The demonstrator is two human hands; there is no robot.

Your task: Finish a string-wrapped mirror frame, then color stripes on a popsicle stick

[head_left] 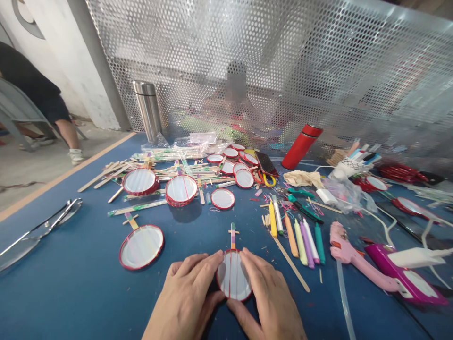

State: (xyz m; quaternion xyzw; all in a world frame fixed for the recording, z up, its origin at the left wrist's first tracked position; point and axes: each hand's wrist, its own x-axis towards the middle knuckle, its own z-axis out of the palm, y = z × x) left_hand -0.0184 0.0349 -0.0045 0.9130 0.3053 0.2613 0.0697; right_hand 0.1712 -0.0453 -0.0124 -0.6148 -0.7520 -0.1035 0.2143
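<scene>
Holding a small red-rimmed disc point(233, 285) flat between both hands, low and near the middle of the blue table point(88, 297). Bending the fingers of the left hand point(193, 281) partly closed, setting fingertips against the upper left of the rim and the thumb at its lower edge. Mirroring that with the right hand point(271, 288), also half curled, gripping the rim's right side between fingertips and thumb. Pointing the disc's striped stick neck point(233, 236) away from the body, with red strings running down the pale face. Seeing a similar necked disc point(141, 248) lying to the left, well apart from the hands, and eyeglasses point(42, 233) lying farther left. Seeing a bare flat stick point(292, 266) slanting near the right hand, capped markers point(297, 238) lying just beyond it, and a pink glue gun point(373, 272) resting farther right. Looking farther across to two more stringed discs point(181, 189), a jumble of wooden sticks point(113, 174) and a cluster of red-rimmed rounds point(244, 178). Facing, at the back, a steel flask point(148, 113), a tilted red bottle point(300, 148) and a perforated metal screen point(198, 42), with a person point(237, 111) dimly showing through its holes.
</scene>
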